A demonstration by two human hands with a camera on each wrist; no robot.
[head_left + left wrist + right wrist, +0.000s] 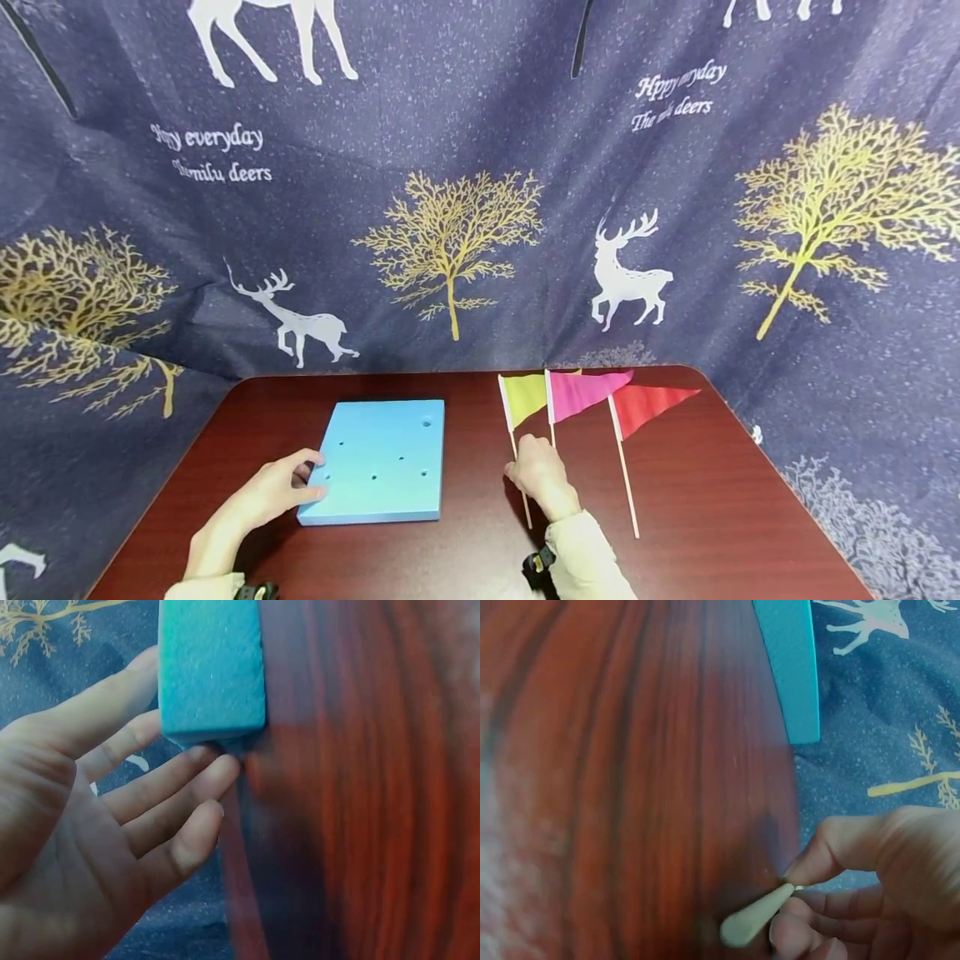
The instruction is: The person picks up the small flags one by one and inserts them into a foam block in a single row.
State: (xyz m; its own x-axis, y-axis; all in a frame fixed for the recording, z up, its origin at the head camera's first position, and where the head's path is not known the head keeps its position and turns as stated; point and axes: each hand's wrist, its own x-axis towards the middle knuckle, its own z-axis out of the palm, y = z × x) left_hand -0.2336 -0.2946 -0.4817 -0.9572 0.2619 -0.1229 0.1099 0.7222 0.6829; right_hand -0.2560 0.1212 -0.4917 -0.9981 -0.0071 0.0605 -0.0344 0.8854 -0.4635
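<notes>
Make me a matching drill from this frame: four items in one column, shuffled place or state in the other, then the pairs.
Things:
1. blue foam block
2. yellow-green flag
3. red flag
4. pink flag

Places or states:
A. rightmost of the three, lying untouched
B. touched at its left edge by the left hand
C. middle of the three
D. leftmost flag, stick pinched by the right hand

Pairs: 1-B, 2-D, 3-A, 4-C

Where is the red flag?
In the head view, the red flag lies on the table at far right, beside the pink flag, untouched by the right hand.
</notes>
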